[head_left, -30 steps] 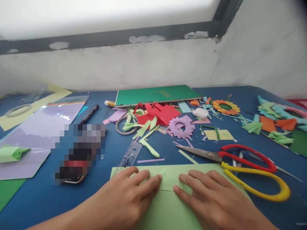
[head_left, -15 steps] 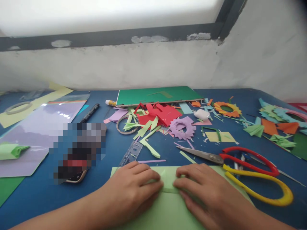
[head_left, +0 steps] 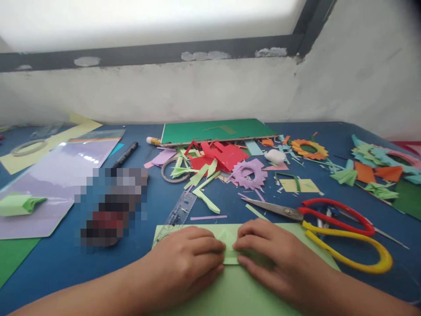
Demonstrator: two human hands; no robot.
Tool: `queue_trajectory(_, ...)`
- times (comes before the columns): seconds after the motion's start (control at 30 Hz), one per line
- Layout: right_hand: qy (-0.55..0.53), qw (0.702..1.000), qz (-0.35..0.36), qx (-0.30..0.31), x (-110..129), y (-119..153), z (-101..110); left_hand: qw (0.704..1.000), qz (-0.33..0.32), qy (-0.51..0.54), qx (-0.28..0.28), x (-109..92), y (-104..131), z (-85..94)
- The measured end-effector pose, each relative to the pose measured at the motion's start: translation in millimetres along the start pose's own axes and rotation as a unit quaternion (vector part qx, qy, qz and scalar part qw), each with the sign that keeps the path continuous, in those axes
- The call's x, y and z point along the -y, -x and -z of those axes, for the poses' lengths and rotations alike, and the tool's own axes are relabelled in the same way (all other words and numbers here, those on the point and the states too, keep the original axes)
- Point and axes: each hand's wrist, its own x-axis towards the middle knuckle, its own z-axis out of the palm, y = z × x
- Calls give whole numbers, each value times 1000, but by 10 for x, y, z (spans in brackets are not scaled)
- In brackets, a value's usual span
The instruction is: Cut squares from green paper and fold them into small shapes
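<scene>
A small light-green folded paper piece (head_left: 229, 257) lies on a larger pale green sheet (head_left: 226, 294) at the front of the table. My left hand (head_left: 187, 259) holds its left side, fingers curled and tips pressed down on it. From the right, my right hand (head_left: 276, 259) grips the other side with bent fingers. Between the fingertips a pointed fold shows; the rest of the piece is under my hands. Scissors (head_left: 289, 212) with one red and one yellow handle lie partly over the sheet, close to my right hand. A clear ruler (head_left: 182, 206) sits just beyond my left hand.
Red paper scraps (head_left: 219, 156) and a purple paper ring (head_left: 249, 174) lie beyond the sheet, before a green board (head_left: 217, 130). Left are a blurred-out phone (head_left: 115, 206), a black marker (head_left: 126, 156) and a purple paper pack (head_left: 66, 171). An orange ring (head_left: 309, 149) lies right.
My fingertips have shifted slightly on the folded piece, and more of its pointed fold shows between them. The whole view has moved a little.
</scene>
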Motion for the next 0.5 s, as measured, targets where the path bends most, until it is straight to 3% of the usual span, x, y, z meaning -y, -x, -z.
queue_trajectory(0.2,55,997,26,38,-26,1,-45,989,107,97,13,-10,-58,15)
queue_trajectory(0.37,106,994,25,3,-55,0,-107,976,157,140,53,5,-164,99)
queue_trajectory(0.5,138,990,15,-27,-82,-20,-153,961,240,95,95,21,-267,126)
